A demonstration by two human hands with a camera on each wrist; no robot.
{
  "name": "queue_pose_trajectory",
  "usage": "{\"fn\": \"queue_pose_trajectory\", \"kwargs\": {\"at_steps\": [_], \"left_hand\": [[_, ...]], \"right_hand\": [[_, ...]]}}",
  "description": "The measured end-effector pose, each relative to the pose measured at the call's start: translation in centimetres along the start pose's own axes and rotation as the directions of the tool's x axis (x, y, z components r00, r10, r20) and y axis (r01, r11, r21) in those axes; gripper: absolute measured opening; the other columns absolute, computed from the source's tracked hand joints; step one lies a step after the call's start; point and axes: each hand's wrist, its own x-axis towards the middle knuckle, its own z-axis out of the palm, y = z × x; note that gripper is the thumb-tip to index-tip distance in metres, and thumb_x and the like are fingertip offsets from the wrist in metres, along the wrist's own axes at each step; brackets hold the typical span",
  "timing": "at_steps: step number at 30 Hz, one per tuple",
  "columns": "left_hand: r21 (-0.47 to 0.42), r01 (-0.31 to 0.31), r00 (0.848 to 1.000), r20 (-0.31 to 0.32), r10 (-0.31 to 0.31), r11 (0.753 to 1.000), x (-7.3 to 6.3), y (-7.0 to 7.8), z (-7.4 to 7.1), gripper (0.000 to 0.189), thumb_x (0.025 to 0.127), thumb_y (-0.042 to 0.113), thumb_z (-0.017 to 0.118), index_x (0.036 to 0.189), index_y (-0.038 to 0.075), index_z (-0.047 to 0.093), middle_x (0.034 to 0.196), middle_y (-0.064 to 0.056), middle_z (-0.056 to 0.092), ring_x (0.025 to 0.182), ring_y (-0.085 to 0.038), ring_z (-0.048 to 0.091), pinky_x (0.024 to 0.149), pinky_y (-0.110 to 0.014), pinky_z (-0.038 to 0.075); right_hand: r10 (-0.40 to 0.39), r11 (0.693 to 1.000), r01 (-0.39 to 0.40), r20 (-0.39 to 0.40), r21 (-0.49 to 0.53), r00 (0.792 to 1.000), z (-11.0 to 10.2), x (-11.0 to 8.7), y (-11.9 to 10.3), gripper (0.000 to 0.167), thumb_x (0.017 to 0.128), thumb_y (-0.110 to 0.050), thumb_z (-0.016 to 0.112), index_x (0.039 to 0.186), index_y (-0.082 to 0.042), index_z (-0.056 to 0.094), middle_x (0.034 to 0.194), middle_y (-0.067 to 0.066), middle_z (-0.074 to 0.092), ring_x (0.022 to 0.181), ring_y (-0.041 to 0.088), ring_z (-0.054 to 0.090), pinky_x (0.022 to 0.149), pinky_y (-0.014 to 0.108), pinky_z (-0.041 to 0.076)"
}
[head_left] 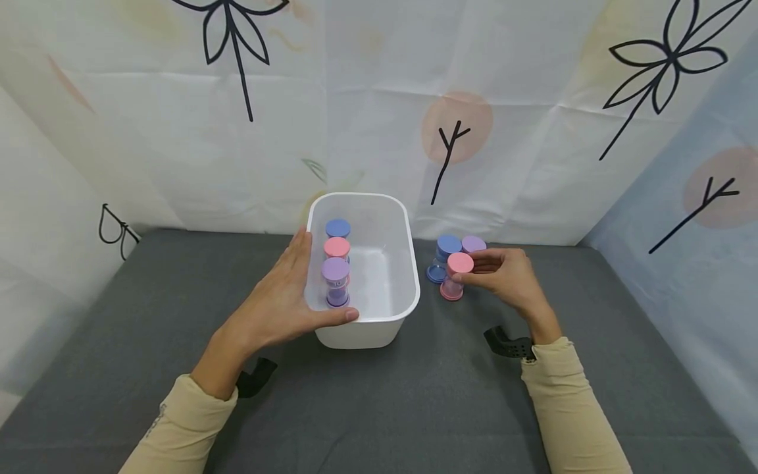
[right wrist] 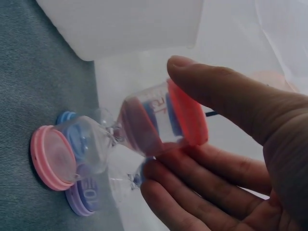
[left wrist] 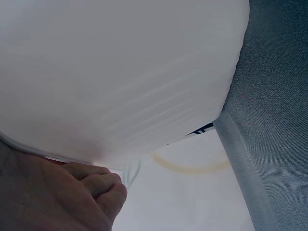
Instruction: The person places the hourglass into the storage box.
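Head: right hand (head_left: 508,276) pinches pink hourglass (head_left: 459,264); left hand (head_left: 277,299) holds bin (head_left: 361,334).

Right wrist view: "15" on pink hourglass (right wrist: 144,120) my fingers (right wrist: 231,166) grip; "10" on purple hourglass (right wrist: 89,195), seven o'clock from it.

You've got a pink hourglass (head_left: 459,264) pinched at its top cap, standing upright, clear bulbs, 15 printed up top. Just left of it is your open white plastic bin (head_left: 361,334), with blue (head_left: 338,228), pink (head_left: 337,247) and purple hourglasses (head_left: 335,268) lined up inside.
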Motion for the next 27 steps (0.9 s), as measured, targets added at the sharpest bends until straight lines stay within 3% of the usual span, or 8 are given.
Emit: {"fn": "queue_pose_trajectory", "kwargs": {"at_steps": [9,27], "left_hand": [[-0.007,-0.004,1.000,-0.005,0.004,1.000,0.0,0.0,0.0,0.138,0.072,0.074,0.076,0.163,0.011,-0.006,0.170,-0.003,-0.006,0.155,-0.025,0.001,0.118,-0.059,0.020],[-0.011,0.011,1.000,0.006,-0.011,1.000,0.0,0.1,0.0,0.138,0.072,0.075,0.076,0.163,0.013,-0.008,0.170,-0.002,-0.007,0.155,-0.026,0.003,0.117,-0.060,0.021]], "right_hand": [[-0.034,0.992,0.022,-0.092,-0.126,0.995,1.1,0.2,0.1,0.058,0.073,-0.025,0.094,0.119,0.003,0.072,0.108,0.018,0.074,0.098,0.029,0.073,0.072,0.017,0.053],[-0.024,0.993,0.016,-0.065,-0.117,0.998,0.8,0.3,0.0,0.054,0.076,-0.022,0.092,0.119,0.003,0.072,0.110,0.018,0.074,0.099,0.029,0.073,0.073,0.018,0.053]]}}
